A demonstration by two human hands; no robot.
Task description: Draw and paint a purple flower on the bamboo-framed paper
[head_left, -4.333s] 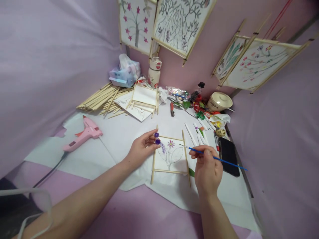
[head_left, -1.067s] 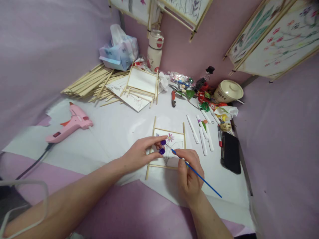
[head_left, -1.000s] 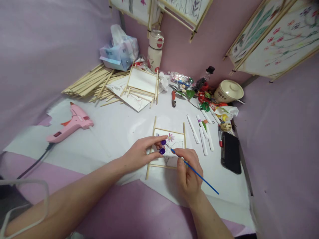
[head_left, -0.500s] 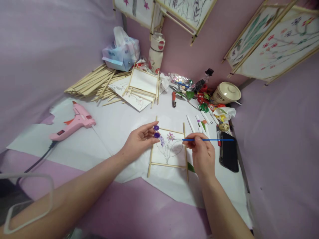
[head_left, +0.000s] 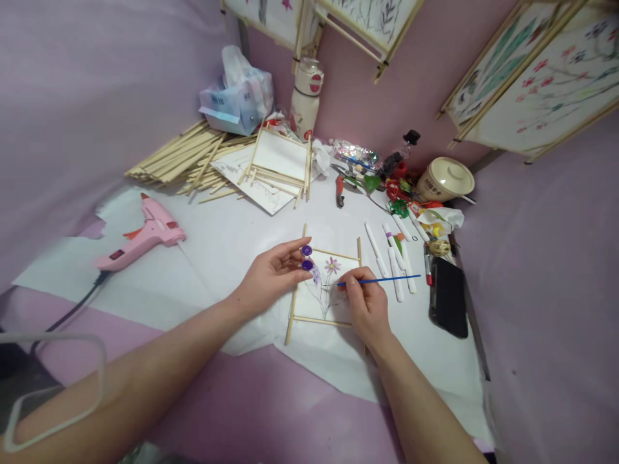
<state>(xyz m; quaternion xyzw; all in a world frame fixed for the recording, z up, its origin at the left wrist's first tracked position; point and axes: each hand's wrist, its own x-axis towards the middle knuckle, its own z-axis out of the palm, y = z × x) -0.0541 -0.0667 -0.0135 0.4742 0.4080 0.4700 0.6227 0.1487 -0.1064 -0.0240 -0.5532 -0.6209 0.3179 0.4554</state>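
Observation:
My right hand (head_left: pixel 370 308) pinches a thin blue paintbrush (head_left: pixel 391 278), its tip pointing left over a flower drawing (head_left: pixel 314 306) set in a frame of thin wooden sticks. The drawing bears a pink flower (head_left: pixel 332 265), a petal or leaf dabbed with purple, and dark outlines of stems. Between the fingers and thumb of my left hand (head_left: pixel 271 274) is a small purple paint pot (head_left: pixel 307 265) with its lid flipped up, held above the frame's left side. Whether the brush tip touches the paper I cannot tell.
A pink glue gun (head_left: pixel 149 232) lies at left. Behind are wooden sticks (head_left: pixel 169 158), a tissue pack (head_left: pixel 236 100), a bottle (head_left: pixel 305 100) and a small stick frame (head_left: pixel 280 154). White markers (head_left: pixel 376 248), a phone (head_left: pixel 449 296) and a lidded pot (head_left: pixel 445 179) stand to the right.
My right hand has moved left and slightly down with the paintbrush, bringing its tip over the stems beside the purple petal. My left hand stays almost in place with the paint pot.

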